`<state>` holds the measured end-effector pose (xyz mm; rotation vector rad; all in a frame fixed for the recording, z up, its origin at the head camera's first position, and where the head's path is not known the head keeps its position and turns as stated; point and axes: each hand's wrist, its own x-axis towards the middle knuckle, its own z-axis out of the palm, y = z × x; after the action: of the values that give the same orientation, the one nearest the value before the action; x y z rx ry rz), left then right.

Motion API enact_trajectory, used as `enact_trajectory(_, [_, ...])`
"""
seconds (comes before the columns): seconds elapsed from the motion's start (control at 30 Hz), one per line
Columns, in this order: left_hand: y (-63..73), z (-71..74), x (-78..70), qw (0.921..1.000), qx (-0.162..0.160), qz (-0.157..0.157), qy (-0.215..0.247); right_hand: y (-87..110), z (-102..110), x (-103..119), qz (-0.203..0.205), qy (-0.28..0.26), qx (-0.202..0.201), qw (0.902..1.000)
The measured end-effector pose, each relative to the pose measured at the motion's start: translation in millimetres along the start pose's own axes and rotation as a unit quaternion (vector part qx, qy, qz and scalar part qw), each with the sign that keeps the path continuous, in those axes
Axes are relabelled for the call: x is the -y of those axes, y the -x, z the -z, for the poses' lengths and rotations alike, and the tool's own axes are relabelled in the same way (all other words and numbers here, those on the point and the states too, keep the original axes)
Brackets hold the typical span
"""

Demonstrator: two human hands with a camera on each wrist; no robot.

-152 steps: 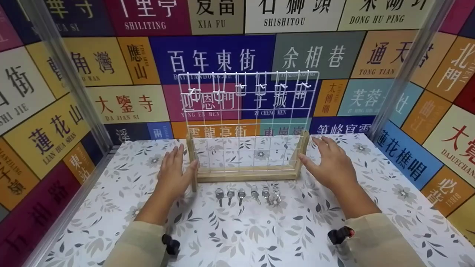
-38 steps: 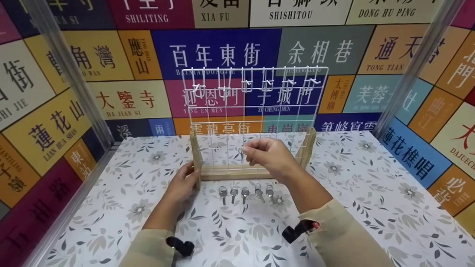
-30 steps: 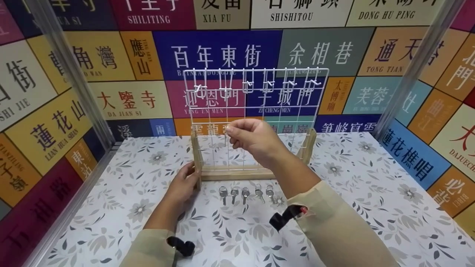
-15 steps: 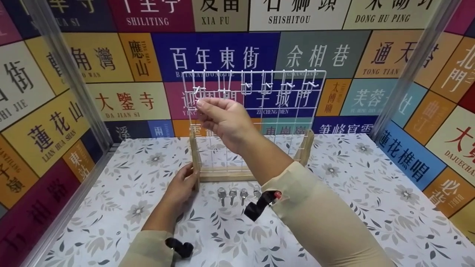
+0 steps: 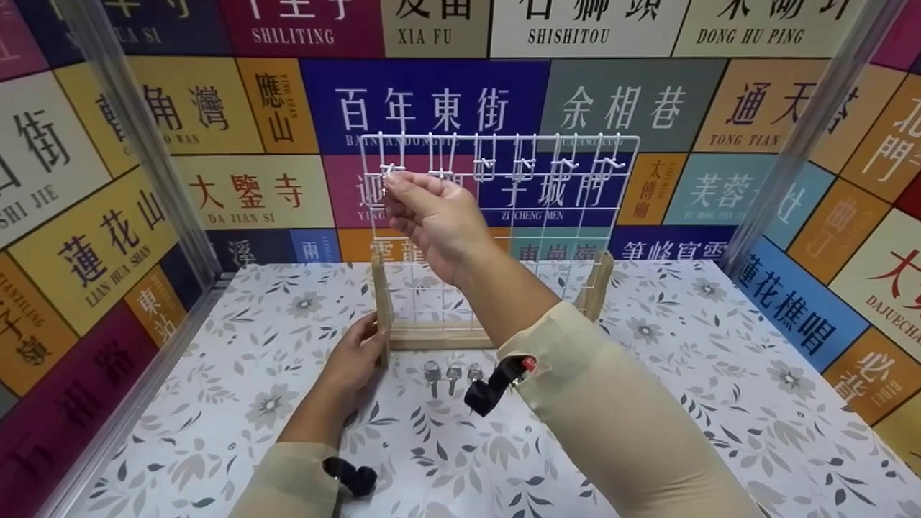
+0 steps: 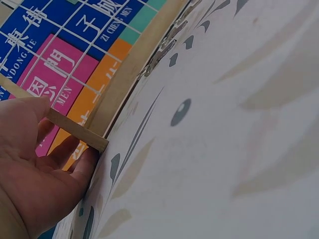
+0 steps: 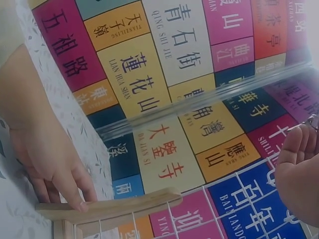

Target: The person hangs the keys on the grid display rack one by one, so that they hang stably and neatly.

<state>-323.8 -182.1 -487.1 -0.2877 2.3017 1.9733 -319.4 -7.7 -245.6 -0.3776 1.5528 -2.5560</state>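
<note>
A white wire grid rack [image 5: 540,208] stands upright on a wooden base [image 5: 446,339]. My left hand [image 5: 357,356] holds the rack's left wooden foot [image 6: 77,130], thumb on one side and fingers on the other. My right hand [image 5: 440,216] is raised in front of the grid's upper left. Its thumb and forefinger pinch a key by its ring [image 7: 314,119], mostly hidden by the fingers. The fingertips are right at the leftmost white hook [image 5: 392,167]. More keys [image 5: 432,375] lie in a row before the base; the right sleeve's camera covers the row's right end.
Several more white hooks [image 5: 524,169] hang along the grid's top. A white tablecloth [image 5: 252,432] with a leaf pattern covers the table. Colourful sign panels [image 5: 424,93] wall the back and sides, with clear corner strips [image 5: 144,144].
Both hands were beside the rack at first. The right hand took the rightmost key and carried it up and left to the leftmost hook. The left hand came to grip the left foot.
</note>
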Motion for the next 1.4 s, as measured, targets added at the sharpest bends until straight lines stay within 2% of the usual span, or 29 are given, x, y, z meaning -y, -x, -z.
enact_trajectory(0.27, [-0.8, 0.7, 0.8, 1.0, -0.004, 0.009, -0.001, -3.9, 12.1, -5.6, -0.008, 0.015, -0.008, 0.9998])
enact_trajectory(0.53, [-2.9, -0.9, 5.0, 1.0, -0.006, 0.004, 0.003, 12.0, 43.2, -14.8, 0.02, 0.077, 0.01, 0.9968])
enact_trajectory(0.73, [-3.0, -1.2, 4.5, 0.9998, -0.013, 0.01, -0.008, 31.2, 80.7, -21.6, 0.043, 0.13, 0.016, 0.9905])
enact_trajectory(1.03, [-1.3, -3.2, 4.7, 0.9999, 0.006, -0.003, 0.014, 64.1, 149.1, -30.8, 0.041, 0.232, 0.034, 0.9711])
enact_trajectory(1.2, [-2.1, -2.9, 3.0, 0.9999, 0.001, 0.011, 0.013, 71.3, 181.9, -37.1, 0.018, 0.245, 0.015, 0.9693])
enact_trajectory(1.4, [-2.6, -2.0, 1.8, 0.9998, -0.004, 0.02, 0.007, 68.3, 218.6, -56.4, -0.037, 0.261, -0.005, 0.9646])
